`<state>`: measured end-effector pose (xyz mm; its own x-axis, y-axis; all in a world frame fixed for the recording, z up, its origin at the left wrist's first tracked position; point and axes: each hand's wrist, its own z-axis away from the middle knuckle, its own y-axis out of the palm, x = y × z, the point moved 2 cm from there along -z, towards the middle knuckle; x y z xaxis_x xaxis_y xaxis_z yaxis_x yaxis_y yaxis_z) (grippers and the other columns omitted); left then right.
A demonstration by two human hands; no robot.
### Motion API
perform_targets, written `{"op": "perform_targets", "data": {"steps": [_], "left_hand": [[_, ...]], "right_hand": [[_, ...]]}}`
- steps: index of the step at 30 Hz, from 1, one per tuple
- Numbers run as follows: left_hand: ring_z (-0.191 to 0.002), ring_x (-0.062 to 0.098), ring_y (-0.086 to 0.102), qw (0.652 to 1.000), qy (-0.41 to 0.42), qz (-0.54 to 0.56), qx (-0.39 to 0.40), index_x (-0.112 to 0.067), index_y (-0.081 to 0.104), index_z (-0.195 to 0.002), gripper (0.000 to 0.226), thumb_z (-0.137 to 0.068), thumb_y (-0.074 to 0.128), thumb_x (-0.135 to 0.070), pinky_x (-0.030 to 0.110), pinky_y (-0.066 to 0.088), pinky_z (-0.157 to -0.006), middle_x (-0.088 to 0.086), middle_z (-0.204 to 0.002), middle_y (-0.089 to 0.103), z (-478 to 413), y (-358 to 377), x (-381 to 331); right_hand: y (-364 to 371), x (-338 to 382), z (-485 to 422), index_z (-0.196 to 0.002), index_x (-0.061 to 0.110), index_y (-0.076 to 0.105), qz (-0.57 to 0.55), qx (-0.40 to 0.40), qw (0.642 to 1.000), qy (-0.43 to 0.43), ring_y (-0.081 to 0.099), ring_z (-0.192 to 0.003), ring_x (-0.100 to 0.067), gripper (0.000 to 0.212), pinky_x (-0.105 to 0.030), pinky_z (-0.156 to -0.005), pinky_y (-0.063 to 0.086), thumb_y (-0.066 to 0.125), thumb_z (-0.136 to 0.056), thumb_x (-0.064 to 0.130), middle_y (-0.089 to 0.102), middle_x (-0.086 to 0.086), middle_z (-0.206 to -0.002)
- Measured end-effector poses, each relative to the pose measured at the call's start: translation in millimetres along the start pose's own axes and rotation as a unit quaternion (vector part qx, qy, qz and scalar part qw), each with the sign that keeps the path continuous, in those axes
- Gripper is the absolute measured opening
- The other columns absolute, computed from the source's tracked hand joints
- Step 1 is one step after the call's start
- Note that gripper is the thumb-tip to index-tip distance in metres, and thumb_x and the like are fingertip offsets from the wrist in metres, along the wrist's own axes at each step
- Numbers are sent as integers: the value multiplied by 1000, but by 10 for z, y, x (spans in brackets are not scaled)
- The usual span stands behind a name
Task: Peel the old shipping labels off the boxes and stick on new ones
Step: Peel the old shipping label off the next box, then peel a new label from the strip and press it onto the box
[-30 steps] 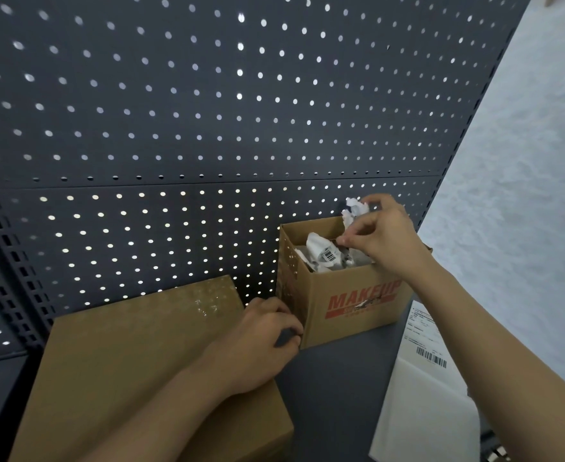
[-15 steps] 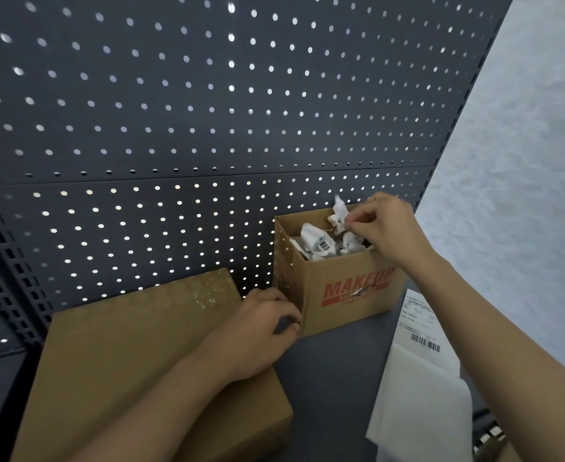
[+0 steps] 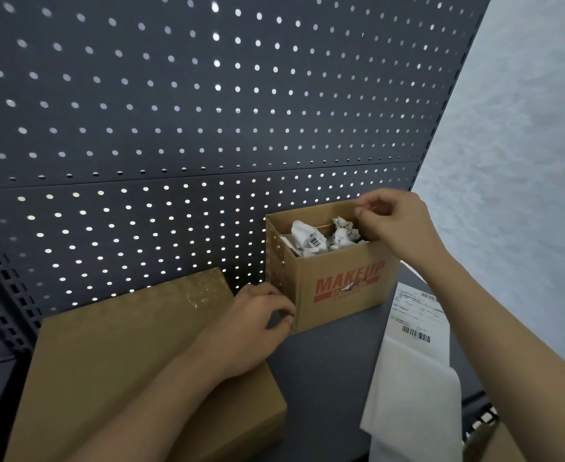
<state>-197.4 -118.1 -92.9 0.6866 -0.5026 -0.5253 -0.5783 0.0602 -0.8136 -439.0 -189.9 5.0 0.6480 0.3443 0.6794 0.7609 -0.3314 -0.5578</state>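
A small open cardboard box [image 3: 341, 295] printed MAKEUP stands on the dark shelf against the pegboard. Crumpled old labels [image 3: 311, 238] fill it, one showing a barcode. My right hand [image 3: 398, 225] hovers over the box's right rim with thumb and fingers curled together, and I see nothing between them. A crumpled white wad [image 3: 344, 230] lies just below those fingertips. My left hand [image 3: 257, 321] rests on the corner of a flat brown box [image 3: 134, 358], its thumb and curled fingers round the small box's lower left corner. A printed shipping label [image 3: 414, 315] lies to the right.
Blank white sheets [image 3: 411, 405] overlap the label's near end and hang past the shelf's front. The perforated dark pegboard [image 3: 207, 128] closes the back. A pale wall [image 3: 524, 161] lies to the right. Bare grey shelf [image 3: 334, 361] shows between the two boxes.
My right hand let the crumpled white wad drop into the small box and rose slightly to the right rim. My left hand stayed at the box's corner.
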Motion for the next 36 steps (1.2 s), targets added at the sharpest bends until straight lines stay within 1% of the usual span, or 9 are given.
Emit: {"op": "perform_targets", "data": {"steps": [6,10,12,15,18,23,26,31,36], "left_hand": [[-109,2,49,1000,19,-17,-5,-29,68,-111,22,-97,52,-31,31,47,-94,-18,-110,57,-6,-54,-148],[-93,1,55,999,40,-32,12,-31,67,-103,20,-96,49,-37,33,51,-84,-16,-99,59,-31,60,-414],[-89,1,55,998,40,-34,32,-33,65,-100,19,-96,47,-39,32,50,-81,-16,-97,58,-41,178,-580],[-89,3,56,997,42,-30,50,-32,63,-100,19,-96,47,-40,32,51,-78,-14,-98,59,-67,421,-778],[-85,7,57,997,21,-25,71,-29,64,-96,19,-96,47,-39,36,53,-74,-11,-96,61,-107,707,-899],[-78,17,60,995,-37,-30,84,-19,63,-89,28,-95,47,-41,38,54,-69,-5,-86,62,-161,1084,-997],[-77,18,60,993,-68,-26,91,-17,61,-89,32,-94,50,-46,35,53,-67,-4,-86,61,-201,1207,-1012],[-77,15,57,992,-101,-19,72,-22,55,-88,26,-90,56,-48,30,42,-57,-7,-87,59,-280,1274,-1003],[-83,13,59,989,-124,31,70,-26,57,-103,26,-87,63,-46,33,52,-65,-10,-90,61,-341,1307,-985]], "right_hand": [[-420,63,492,-83,25,72,79,-24,996,-15,53,-58,2,12,-7,-56,38,65,-90,17,67,11,-76],[-563,-188,880,-82,29,71,127,-2,991,42,54,-55,-3,13,-22,-54,42,64,-90,22,63,14,-69],[-573,-357,1039,-82,29,71,144,16,987,73,54,-56,-2,13,-22,-52,41,63,-90,21,64,14,-70],[-560,-577,1220,-83,24,72,149,47,981,115,55,-56,2,13,-10,-52,39,64,-90,15,67,10,-73],[-540,-744,1386,-81,26,71,159,68,974,146,59,-65,1,15,-6,-62,41,67,-88,14,68,12,-74],[-583,-984,1678,-85,28,73,172,84,964,182,63,-79,-2,13,-7,-67,44,66,-88,18,71,12,-82],[-644,-1115,1824,-80,31,69,171,87,960,204,61,-72,2,19,-6,-63,42,63,-90,16,70,14,-80],[-716,-1267,2014,-85,21,71,171,87,955,226,52,-59,6,24,-11,-55,38,54,-92,6,68,10,-77],[-708,-1364,2103,-88,30,71,171,84,953,235,49,-53,-1,28,-20,-54,39,52,-94,10,66,9,-72]]}}
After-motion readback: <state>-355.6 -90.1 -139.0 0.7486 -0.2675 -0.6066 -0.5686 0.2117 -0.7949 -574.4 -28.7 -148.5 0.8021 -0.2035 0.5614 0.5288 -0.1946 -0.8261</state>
